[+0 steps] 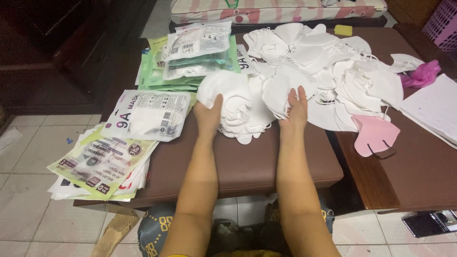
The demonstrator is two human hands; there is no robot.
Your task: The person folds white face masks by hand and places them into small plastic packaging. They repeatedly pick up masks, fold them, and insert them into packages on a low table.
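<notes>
My left hand (208, 115) grips the left side of a stack of white face masks (233, 97) on a brown padded stool (247, 164). My right hand (296, 110) lies flat with fingers spread on the right part of the same white pile, pressing another folded mask (278, 93). A large loose heap of white masks (342, 66) spreads behind and to the right of both hands. One pink mask (373, 134) lies at the heap's right front edge.
Packaged masks in clear and green wrappers (195, 54) are stacked at the back left, with more flat packs (145, 115) and printed sleeves (97, 164) at the left front. White papers (435, 107) and a pink bag (422, 74) sit on the wooden table (409, 171) at right.
</notes>
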